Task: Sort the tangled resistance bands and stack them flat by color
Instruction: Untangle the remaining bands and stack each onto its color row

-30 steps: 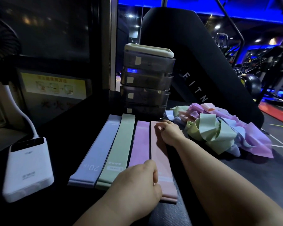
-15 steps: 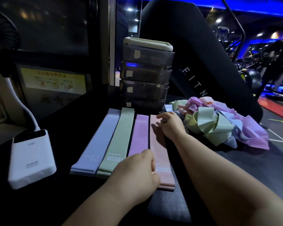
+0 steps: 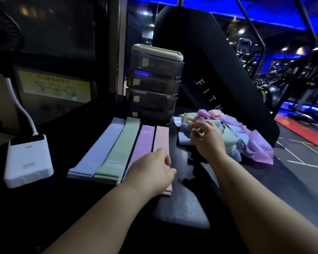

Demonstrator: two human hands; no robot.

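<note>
Four resistance bands lie flat side by side on the dark table: a blue band (image 3: 99,151), a green band (image 3: 121,145), a purple band (image 3: 145,140) and a pink band (image 3: 161,138). To their right sits a tangled pile of bands (image 3: 246,142) in the same pastel colours. My left hand (image 3: 151,171) hovers over the near ends of the purple and pink bands, fingers loosely curled, holding nothing. My right hand (image 3: 207,138) rests on the left edge of the pile, its fingertips blurred among the loops.
A smoky stacked drawer unit (image 3: 154,85) stands just behind the flat bands. A white power bank (image 3: 28,158) with a cable lies at the left. A grey cloth pad (image 3: 182,208) lies under my arms. A black slanted machine panel (image 3: 218,79) rises behind the pile.
My right hand left the far end of the pink band and moved right onto the tangled pile. My left hand lifted slightly and shifted right over the band ends.
</note>
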